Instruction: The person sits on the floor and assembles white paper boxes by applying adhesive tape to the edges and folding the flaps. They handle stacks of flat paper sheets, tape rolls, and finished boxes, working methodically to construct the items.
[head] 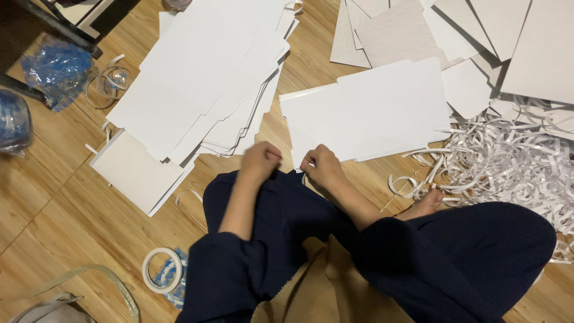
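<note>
Head view, looking down: a person is sitting cross-legged on the wooden floor (72, 221), dark trousers filling the lower frame, one bare foot (426, 205) showing at the right knee.

Left hand (260, 161): curled into a loose fist just above the lap, at the near edge of the card stacks. Grip is closed, but what it is closing on I cannot tell; nothing is showing between the fingers.

Right hand (323, 166): fingertips are pinching together at the near corner of the white die-cut card sheet (371, 107), which is lying flat on the floor directly ahead of the knees. Grip appears to be nipping the sheet's edge or something thin along it; too small to tell which.

Placement notes:
- The sheet is lying closest to the lap, likely so both hands can reach its near edge without leaning.
- A fanned stack of similar white sheets (203, 78) is lying to the left, more sheets (490, 42) upper right, each within arm's reach.
- A heap of curled white paper strips (508, 161) is piling up on the right, touching the sheet's right edge.
- A tape roll (162, 270) is lying by the left knee, blue plastic wrapping (57, 69) upper left.
</note>
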